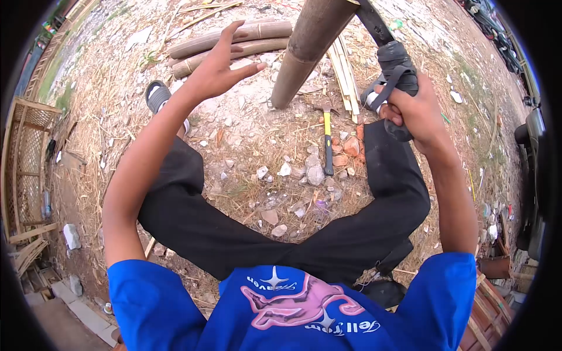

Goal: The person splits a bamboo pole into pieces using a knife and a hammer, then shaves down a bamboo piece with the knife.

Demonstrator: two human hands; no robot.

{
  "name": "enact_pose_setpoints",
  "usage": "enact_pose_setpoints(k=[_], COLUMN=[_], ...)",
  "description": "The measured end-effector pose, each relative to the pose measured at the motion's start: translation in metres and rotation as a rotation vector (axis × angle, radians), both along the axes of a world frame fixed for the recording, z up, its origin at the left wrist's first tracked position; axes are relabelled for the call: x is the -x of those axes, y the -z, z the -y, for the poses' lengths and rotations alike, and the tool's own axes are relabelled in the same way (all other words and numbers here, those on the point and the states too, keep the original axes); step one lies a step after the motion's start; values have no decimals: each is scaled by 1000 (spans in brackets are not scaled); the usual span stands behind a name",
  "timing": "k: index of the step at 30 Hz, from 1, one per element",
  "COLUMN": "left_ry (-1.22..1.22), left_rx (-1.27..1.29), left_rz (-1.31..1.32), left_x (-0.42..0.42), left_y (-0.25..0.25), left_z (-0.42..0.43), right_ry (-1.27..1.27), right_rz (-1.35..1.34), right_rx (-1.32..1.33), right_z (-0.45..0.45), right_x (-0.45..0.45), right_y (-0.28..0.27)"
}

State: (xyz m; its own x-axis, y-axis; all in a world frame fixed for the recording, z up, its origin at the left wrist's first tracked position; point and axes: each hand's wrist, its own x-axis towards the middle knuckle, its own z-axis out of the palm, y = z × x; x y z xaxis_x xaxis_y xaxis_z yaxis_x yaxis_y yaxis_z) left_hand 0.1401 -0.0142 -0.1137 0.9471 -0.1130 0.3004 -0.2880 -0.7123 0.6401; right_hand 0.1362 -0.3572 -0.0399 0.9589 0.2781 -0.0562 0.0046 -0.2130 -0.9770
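My right hand [410, 105] is wrapped around the black, strap-bound handle of a machete [374, 22]. Its dark blade reaches up to the top end of a thick bamboo pole [307, 41]; whether it has cut in is hard to see. The pole leans between my feet with its lower end on the ground, its upper end cut off by the frame. My left hand [213, 70] hangs in the air left of the pole, fingers spread, holding nothing. On the ground below the pole lies a hammer [328, 140] with a yellow and black handle.
Curved bamboo pieces [234, 44] lie behind my left hand. Split bamboo strips [345, 76] are right of the pole. Stones [314, 169] and brick bits [351, 146] litter the ground between my legs. A woven lattice frame [29, 158] stands at far left.
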Motion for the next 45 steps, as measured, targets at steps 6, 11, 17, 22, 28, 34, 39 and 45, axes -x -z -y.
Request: enact_pose_setpoints(k=[6,11,17,22,28,34,39,45], left_ry=[-20,-12,27,-19,-1,18,-1,2], left_rx=[-126,-178,-169,-217,-296,-336,-325,-37], left_rz=[-140,-184,-389,-623,-699,-671,-702,-586], left_x=[16,25,26,24,25,25,42,40], left_y=[24,46,60,60,59,63,47,43], left_z=[-66,-92,-110,-113,-112,-108,-102,-99], right_ry=[-60,-60,0,-256,-159,-126,-173,-66], right_rz=[58,101,249,349,355,218,230,212], right_rx=[16,-44,-187,-264,-231,198,196,60], right_z=[-14,-28,-27,34,11,-91,-122,-124], right_x=[4,12,18,-7,-18,-53,-76,-49], right_y=[1,0,-32,-89,-122,4,13,33])
